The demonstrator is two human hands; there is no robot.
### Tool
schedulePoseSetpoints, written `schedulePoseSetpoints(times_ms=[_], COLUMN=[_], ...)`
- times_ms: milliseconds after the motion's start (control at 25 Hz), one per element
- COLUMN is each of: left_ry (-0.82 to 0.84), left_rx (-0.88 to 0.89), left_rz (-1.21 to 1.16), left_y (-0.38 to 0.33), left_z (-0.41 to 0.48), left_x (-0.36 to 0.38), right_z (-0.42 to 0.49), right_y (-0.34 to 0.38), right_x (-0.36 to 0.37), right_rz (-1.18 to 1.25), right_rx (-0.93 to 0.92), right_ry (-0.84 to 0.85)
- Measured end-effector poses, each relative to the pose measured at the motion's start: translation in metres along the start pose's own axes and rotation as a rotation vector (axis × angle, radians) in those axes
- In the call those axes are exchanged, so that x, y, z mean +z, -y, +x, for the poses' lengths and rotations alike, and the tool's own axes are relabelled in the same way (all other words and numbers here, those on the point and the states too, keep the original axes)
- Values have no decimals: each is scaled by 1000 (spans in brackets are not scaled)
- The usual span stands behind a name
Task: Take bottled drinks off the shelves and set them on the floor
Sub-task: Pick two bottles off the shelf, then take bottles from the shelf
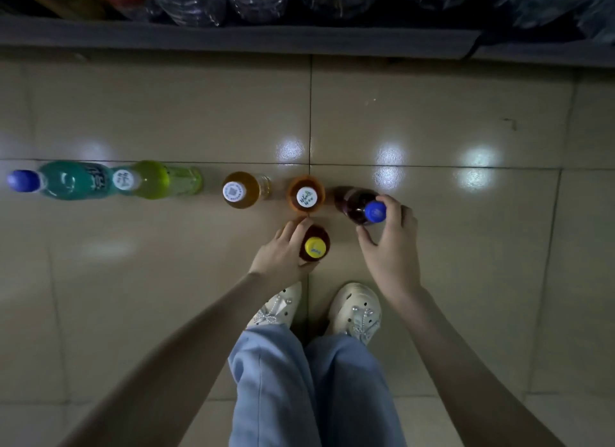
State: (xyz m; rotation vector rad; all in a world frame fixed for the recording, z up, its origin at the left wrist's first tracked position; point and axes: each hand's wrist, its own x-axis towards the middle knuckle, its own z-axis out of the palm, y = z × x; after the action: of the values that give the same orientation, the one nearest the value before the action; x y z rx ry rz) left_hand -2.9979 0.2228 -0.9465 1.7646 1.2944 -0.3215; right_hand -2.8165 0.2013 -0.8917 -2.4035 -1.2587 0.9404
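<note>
I look straight down at a tiled floor. My left hand grips a dark bottle with a yellow cap, just in front of my feet. My right hand grips a dark purple bottle with a blue cap near its neck. Along a tile seam stands a row of bottles: a teal one with a blue cap, a green one with a white cap, an amber one and an orange one. The purple bottle is at the row's right end.
The bottom shelf edge runs across the top, with several clear plastic bottles on it. My white shoes and light blue trouser legs are below the hands. Bare tiles lie to the right of the row.
</note>
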Motion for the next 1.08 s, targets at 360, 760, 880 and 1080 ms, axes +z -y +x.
schedulePoseSetpoints(times_ms=[360, 760, 880, 1080], left_ry=[-78, -204, -289, -488], left_rx=[-7, 530, 705, 971], left_rz=[-131, 158, 218, 175], left_y=[-158, -469, -586, -787], left_z=[-152, -268, -290, -318], left_x=[-204, -448, -469, -463], right_z=[-63, -135, -151, -177], right_y=[159, 298, 279, 195], right_x=[-182, -544, -661, -836], right_rz=[-92, 126, 110, 64], right_rx=[92, -130, -210, -317], right_ry=[152, -317, -475, -688])
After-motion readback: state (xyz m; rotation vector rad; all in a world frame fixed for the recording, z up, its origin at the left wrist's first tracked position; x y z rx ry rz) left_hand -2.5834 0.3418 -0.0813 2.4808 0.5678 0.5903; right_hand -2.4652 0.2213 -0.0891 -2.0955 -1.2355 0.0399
